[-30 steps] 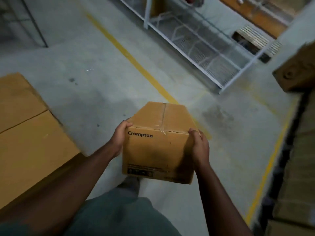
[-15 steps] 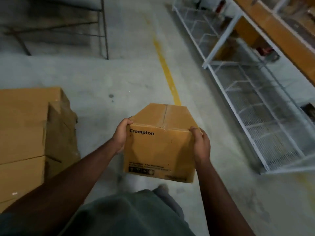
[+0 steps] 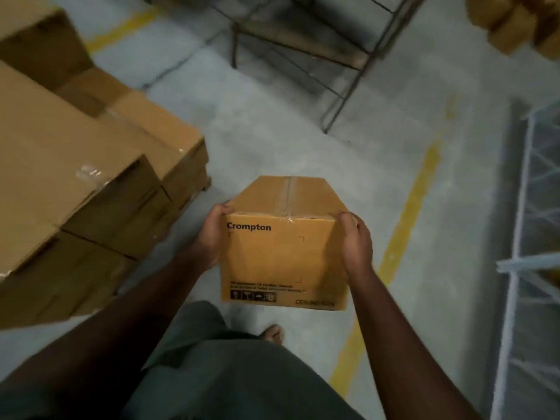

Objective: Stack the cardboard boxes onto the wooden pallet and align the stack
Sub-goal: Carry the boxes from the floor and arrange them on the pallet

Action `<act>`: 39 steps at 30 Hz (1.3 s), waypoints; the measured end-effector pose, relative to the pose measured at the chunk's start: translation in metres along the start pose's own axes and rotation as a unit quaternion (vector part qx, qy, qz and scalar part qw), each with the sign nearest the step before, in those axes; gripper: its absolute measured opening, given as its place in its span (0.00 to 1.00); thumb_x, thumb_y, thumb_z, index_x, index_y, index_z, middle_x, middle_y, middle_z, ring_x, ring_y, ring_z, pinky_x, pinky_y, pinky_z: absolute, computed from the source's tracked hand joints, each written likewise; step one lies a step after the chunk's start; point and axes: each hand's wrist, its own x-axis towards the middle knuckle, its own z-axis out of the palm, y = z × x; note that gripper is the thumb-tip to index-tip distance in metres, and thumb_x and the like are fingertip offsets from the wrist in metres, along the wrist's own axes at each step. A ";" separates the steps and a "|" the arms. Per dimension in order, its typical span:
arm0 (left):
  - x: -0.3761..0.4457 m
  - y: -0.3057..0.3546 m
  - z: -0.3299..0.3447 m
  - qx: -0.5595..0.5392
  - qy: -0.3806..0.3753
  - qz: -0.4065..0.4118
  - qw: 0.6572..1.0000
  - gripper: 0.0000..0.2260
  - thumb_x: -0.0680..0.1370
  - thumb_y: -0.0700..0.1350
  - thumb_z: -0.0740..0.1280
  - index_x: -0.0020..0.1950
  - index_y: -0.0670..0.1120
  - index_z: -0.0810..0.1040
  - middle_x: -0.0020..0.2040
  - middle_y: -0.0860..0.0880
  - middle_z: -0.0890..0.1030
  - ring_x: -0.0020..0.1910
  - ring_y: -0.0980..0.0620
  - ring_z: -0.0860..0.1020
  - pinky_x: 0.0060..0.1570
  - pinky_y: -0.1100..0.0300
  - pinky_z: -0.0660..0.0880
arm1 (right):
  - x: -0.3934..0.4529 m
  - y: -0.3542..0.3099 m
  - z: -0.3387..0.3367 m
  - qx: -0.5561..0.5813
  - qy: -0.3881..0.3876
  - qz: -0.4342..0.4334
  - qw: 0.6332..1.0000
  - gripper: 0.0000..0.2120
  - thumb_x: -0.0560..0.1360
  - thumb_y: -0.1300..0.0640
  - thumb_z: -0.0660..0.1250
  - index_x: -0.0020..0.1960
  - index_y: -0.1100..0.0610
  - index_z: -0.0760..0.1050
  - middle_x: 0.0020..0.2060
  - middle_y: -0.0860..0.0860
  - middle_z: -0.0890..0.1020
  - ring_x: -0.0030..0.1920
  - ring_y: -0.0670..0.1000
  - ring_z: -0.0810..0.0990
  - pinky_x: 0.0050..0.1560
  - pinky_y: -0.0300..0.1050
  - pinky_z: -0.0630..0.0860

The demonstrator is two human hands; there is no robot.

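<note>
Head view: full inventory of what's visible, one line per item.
Crompton box: one, tan with black print, taped top seam, centre, held above the floor.
stacked cardboard boxes: several (exact count unclear), brown, left side; what they stand on is hidden.
blurred boxes: a few, brown, top right.
dark metal rack: one, dark frame, top centre on the floor.
white wire rack: one, white, right edge.
yellow floor lines: at least two, yellow, one right of the held box, one top left.
concrete floor: grey, throughout.
left hand: one, grips the box's left side.
right hand: one, grips the box's right side.
foot: one, bare, below the box.
</note>
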 end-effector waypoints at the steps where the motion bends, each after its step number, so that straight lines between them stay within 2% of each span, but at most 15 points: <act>1: 0.003 0.007 0.002 -0.006 0.030 0.003 1.000 0.16 0.76 0.56 0.59 0.47 0.51 0.84 0.36 0.47 0.81 0.34 0.49 0.80 0.33 0.59 0.79 | 0.019 -0.015 0.005 -0.016 -0.027 -0.016 0.999 0.25 0.68 0.32 0.62 0.58 0.42 0.81 0.53 0.42 0.83 0.59 0.52 0.79 0.65 0.58 0.74; 3: 0.009 0.020 0.002 -0.017 0.086 0.011 0.996 0.16 0.73 0.58 0.61 0.34 0.52 0.83 0.32 0.50 0.80 0.31 0.51 0.78 0.30 0.62 0.77 | 0.055 -0.047 0.020 -0.036 -0.080 -0.047 0.995 0.28 0.68 0.33 0.61 0.62 0.45 0.81 0.57 0.45 0.83 0.60 0.53 0.79 0.66 0.59 0.74; 7: 0.035 0.055 -0.003 -0.026 0.143 0.081 0.986 0.16 0.72 0.61 0.63 0.33 0.54 0.82 0.32 0.52 0.81 0.32 0.54 0.79 0.30 0.62 0.76 | 0.119 -0.106 0.055 -0.022 -0.150 -0.099 0.983 0.24 0.67 0.35 0.64 0.56 0.46 0.83 0.50 0.42 0.84 0.56 0.52 0.80 0.52 0.54 0.74; 9: 0.050 0.079 -0.007 -0.030 0.160 0.123 0.979 0.13 0.70 0.62 0.65 0.38 0.56 0.85 0.35 0.52 0.83 0.34 0.54 0.82 0.33 0.60 0.76 | 0.144 -0.135 0.075 0.003 -0.179 -0.127 0.976 0.22 0.66 0.36 0.65 0.53 0.46 0.83 0.44 0.38 0.84 0.53 0.50 0.80 0.45 0.50 0.70; 13: 0.081 0.131 -0.025 -0.040 0.185 0.215 0.958 0.24 0.72 0.55 0.65 0.69 0.60 0.78 0.58 0.50 0.86 0.53 0.51 0.84 0.44 0.58 0.80 | 0.183 -0.190 0.121 0.033 -0.250 -0.157 0.955 0.21 0.67 0.39 0.66 0.58 0.42 0.82 0.48 0.37 0.85 0.53 0.49 0.80 0.45 0.50 0.70; 15: 0.089 0.154 -0.035 -0.016 0.200 0.240 0.950 0.27 0.73 0.53 0.63 0.73 0.62 0.73 0.66 0.51 0.82 0.62 0.48 0.81 0.53 0.53 0.80 | 0.205 -0.216 0.147 0.023 -0.325 -0.151 0.933 0.23 0.69 0.42 0.67 0.63 0.42 0.81 0.53 0.41 0.86 0.55 0.50 0.82 0.49 0.51 0.73; 17: 0.093 0.172 -0.044 -0.011 0.224 0.250 0.942 0.26 0.73 0.50 0.62 0.70 0.68 0.73 0.65 0.56 0.82 0.64 0.46 0.79 0.56 0.52 0.79 | 0.221 -0.238 0.174 0.000 -0.402 -0.136 0.906 0.25 0.70 0.42 0.70 0.67 0.40 0.80 0.58 0.44 0.86 0.57 0.49 0.84 0.53 0.50 0.76; 19: 0.095 0.186 -0.057 -0.002 0.242 0.249 0.938 0.27 0.73 0.48 0.61 0.69 0.72 0.72 0.64 0.57 0.81 0.64 0.45 0.77 0.58 0.50 0.78 | 0.233 -0.255 0.205 -0.020 -0.457 -0.129 0.880 0.30 0.70 0.39 0.76 0.71 0.41 0.77 0.62 0.45 0.85 0.60 0.48 0.84 0.57 0.51 0.77; 22: 0.096 0.193 -0.085 0.005 0.284 0.233 0.930 0.34 0.72 0.47 0.63 0.78 0.64 0.65 0.69 0.54 0.76 0.67 0.44 0.73 0.65 0.42 0.72 | 0.251 -0.277 0.256 -0.055 -0.525 -0.124 0.840 0.37 0.69 0.38 0.80 0.75 0.42 0.73 0.66 0.46 0.83 0.64 0.50 0.83 0.58 0.50 0.81; 26: 0.108 0.196 -0.108 -0.008 0.328 0.225 0.917 0.28 0.77 0.53 0.69 0.73 0.71 0.65 0.65 0.64 0.78 0.63 0.55 0.79 0.54 0.62 0.78 | 0.278 -0.295 0.316 -0.097 -0.591 -0.091 0.795 0.38 0.68 0.39 0.81 0.75 0.39 0.72 0.65 0.45 0.83 0.63 0.49 0.83 0.54 0.45 0.83; 28: 0.121 0.206 -0.113 -0.018 0.351 0.207 0.913 0.29 0.78 0.57 0.72 0.74 0.73 0.62 0.63 0.66 0.77 0.60 0.58 0.82 0.52 0.63 0.79 | 0.292 -0.304 0.344 -0.111 -0.616 -0.079 0.776 0.35 0.71 0.42 0.79 0.75 0.38 0.71 0.65 0.45 0.83 0.63 0.50 0.83 0.53 0.46 0.81; 30: 0.135 0.215 -0.115 -0.027 0.370 0.185 0.910 0.33 0.78 0.57 0.72 0.77 0.72 0.59 0.61 0.70 0.76 0.57 0.65 0.81 0.50 0.66 0.79 | 0.305 -0.314 0.370 -0.133 -0.636 -0.067 0.758 0.34 0.72 0.45 0.77 0.75 0.38 0.71 0.65 0.45 0.83 0.63 0.50 0.83 0.54 0.46 0.79; 33: 0.153 0.217 -0.119 0.001 0.390 0.159 0.907 0.30 0.77 0.58 0.73 0.68 0.83 0.61 0.59 0.80 0.75 0.57 0.77 0.75 0.45 0.77 0.75 | 0.327 -0.326 0.402 -0.158 -0.656 -0.049 0.736 0.34 0.72 0.49 0.77 0.75 0.37 0.69 0.65 0.44 0.83 0.62 0.49 0.84 0.48 0.41 0.80; 36: 0.169 0.205 -0.125 0.004 0.398 0.123 0.909 0.31 0.75 0.60 0.76 0.67 0.83 0.62 0.64 0.76 0.74 0.64 0.72 0.75 0.52 0.74 0.76 | 0.346 -0.331 0.433 -0.173 -0.685 -0.036 0.707 0.35 0.75 0.54 0.76 0.76 0.35 0.67 0.66 0.44 0.83 0.62 0.49 0.84 0.51 0.42 0.81; 39: 0.182 0.195 -0.133 -0.026 0.424 0.123 0.897 0.33 0.74 0.55 0.78 0.70 0.77 0.65 0.68 0.67 0.77 0.67 0.61 0.77 0.63 0.61 0.78 | 0.357 -0.322 0.458 -0.228 -0.710 -0.019 0.666 0.36 0.78 0.55 0.74 0.78 0.31 0.63 0.68 0.40 0.80 0.66 0.52 0.80 0.64 0.59 0.76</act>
